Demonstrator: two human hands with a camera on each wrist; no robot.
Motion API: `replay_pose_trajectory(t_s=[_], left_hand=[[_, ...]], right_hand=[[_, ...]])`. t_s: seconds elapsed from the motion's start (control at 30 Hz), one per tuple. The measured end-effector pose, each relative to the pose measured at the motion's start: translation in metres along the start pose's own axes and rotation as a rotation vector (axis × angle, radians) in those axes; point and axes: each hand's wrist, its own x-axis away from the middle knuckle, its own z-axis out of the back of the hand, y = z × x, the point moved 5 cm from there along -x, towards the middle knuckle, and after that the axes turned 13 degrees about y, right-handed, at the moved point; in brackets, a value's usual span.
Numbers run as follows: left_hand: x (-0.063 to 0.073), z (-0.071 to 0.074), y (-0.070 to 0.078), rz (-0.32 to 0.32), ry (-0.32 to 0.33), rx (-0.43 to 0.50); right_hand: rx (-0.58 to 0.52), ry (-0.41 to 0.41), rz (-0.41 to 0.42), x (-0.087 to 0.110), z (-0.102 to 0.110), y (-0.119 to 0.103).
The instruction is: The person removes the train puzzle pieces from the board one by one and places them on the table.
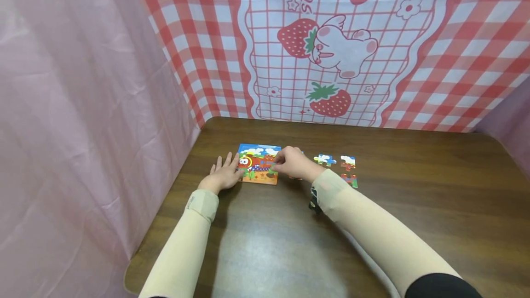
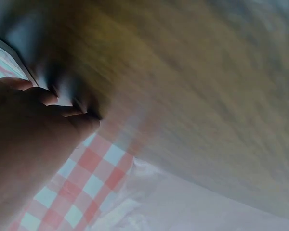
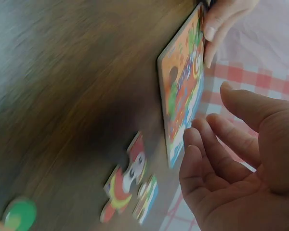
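A puzzle board (image 1: 257, 176) with a bright cartoon train picture lies on the table, left of centre. My left hand (image 1: 224, 174) rests at the board's left edge, fingers spread, with the thumb by its border. In the left wrist view that hand (image 2: 38, 120) is dark and blurred. Over the board's right edge is my right hand (image 1: 296, 162), palm down. The right wrist view shows this hand (image 3: 241, 159) with bent fingers and the thumb apart from them; nothing shows between them. Beside the board lies a red and yellow puzzle piece (image 3: 120, 187) with eyes.
Right of my right hand lie loose puzzle pieces: a blue and white piece (image 1: 325, 159), a red and white piece (image 1: 348, 162) and a green and red piece (image 1: 349, 180). Others are partly hidden under the hand. A checked cloth (image 1: 215, 59) hangs behind the wooden table (image 1: 414, 187).
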Motion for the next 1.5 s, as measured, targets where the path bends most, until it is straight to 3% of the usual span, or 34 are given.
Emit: replay_pose_trajectory(t_s=[0.37,0.77,0.97,1.1,1.5], left_hand=[[-0.001,0.000,-0.006,-0.052,0.009,-0.047],[-0.003,-0.002,-0.006,-0.062,0.018,-0.085],[-0.003,-0.002,-0.006,-0.061,0.022,-0.101],[-0.003,-0.001,-0.005,-0.064,0.021,-0.111],[-0.001,0.001,-0.004,-0.055,0.018,-0.125]], right_hand=[[0.049,0.002,0.042,-0.022,-0.029,-0.017],[0.148,-0.029,0.091,-0.041,-0.061,-0.037],[0.214,-0.053,0.072,-0.048,-0.073,-0.042],[0.274,-0.062,0.069,-0.049,-0.077,-0.044],[0.305,-0.044,0.067,-0.048,-0.079,-0.052]])
